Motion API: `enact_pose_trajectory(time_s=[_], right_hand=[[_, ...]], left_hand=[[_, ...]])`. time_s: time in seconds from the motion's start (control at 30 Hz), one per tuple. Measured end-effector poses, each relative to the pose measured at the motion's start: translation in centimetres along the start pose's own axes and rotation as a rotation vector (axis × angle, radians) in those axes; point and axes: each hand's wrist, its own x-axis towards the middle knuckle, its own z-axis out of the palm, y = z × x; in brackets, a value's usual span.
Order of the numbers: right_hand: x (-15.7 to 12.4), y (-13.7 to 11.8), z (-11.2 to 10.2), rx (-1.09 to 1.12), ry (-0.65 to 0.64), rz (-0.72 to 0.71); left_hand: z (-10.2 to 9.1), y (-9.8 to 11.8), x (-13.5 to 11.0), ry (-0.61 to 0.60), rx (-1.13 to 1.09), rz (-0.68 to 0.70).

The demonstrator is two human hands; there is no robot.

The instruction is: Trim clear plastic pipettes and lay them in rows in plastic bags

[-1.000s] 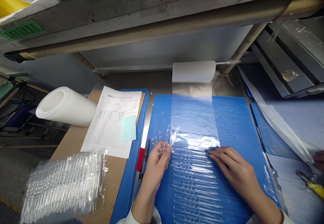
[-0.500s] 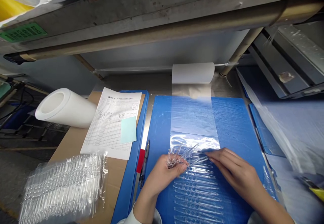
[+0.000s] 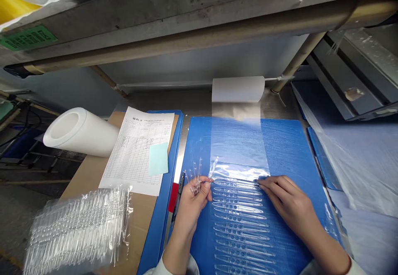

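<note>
Obs., head view. Landmark: the blue mat (image 3: pixel 289 150); all places are given from it.

Left hand (image 3: pixel 193 206): over the mat's left part, curled almost closed, thumb and fingers pinching a loose bunch of clear strips (image 3: pixel 195 182) (count unclear, perhaps 4 or more; the pieces overlap).

Right hand (image 3: pixel 287 198): on the mat's right part, fingers stretched out and fairly flat, their tips at the right end of the topmost strip in the row. The grip looks barely closed; whether the thumb has hold of that strip, I cannot tell.

Row of strips (image 3: pixel 239 225): lying side by side down the mat's middle, on a clear film (image 3: pixel 239 142) that runs up to a film roll (image 3: pixel 238 88) just past the mat's far edge.

Technique: a light pinch should suit these thin pieces, since squeezing could tangle the bunch. Placing each strip parallel to its neighbour, using the fingertips, would keep the row even and the film flat.

Left of the mat: a pen (image 3: pixel 178 196), a paper form (image 3: pixel 137 150), a teal note (image 3: pixel 158 159), a white roll (image 3: pixel 81 132) and a bag of strips (image 3: pixel 77 229).
</note>
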Motion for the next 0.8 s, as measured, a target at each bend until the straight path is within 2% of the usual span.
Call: enact_pose_trajectory(time_s=[0.13, 0.27, 0.33, 0.53, 0.6, 0.73, 0.8], right_hand=[[0.4, -0.6, -0.5, -0.013, 0.000, 0.020], [1.1, -1.9, -1.4, 0.095, -0.047, -0.065], [1.2, -2.3, -1.8, 0.151, -0.085, -0.100], [1.4, -2.9, -2.4, 0.205, -0.141, -0.076], [1.5, -2.7, -2.5, 0.225, -0.130, -0.079], [1.3, -1.6, -2.0, 0.112, 0.041, 0.017], [1.0, -0.9, -1.4, 0.045, 0.105, 0.078]], left_hand=[[0.3, 0.3, -0.3, -0.148, 0.236, 0.016], [0.9, 1.0, -0.8, -0.325, 0.353, 0.003], [1.1, 1.2, -0.9, -0.340, 0.347, -0.012], [1.2, 1.1, -0.8, -0.367, 0.345, -0.020], [1.0, 0.9, -0.6, -0.289, 0.339, 0.021], [0.5, 0.4, 0.0, 0.093, 0.137, 0.050], [0.4, 0.4, 0.2, 0.126, 0.009, 0.017]])
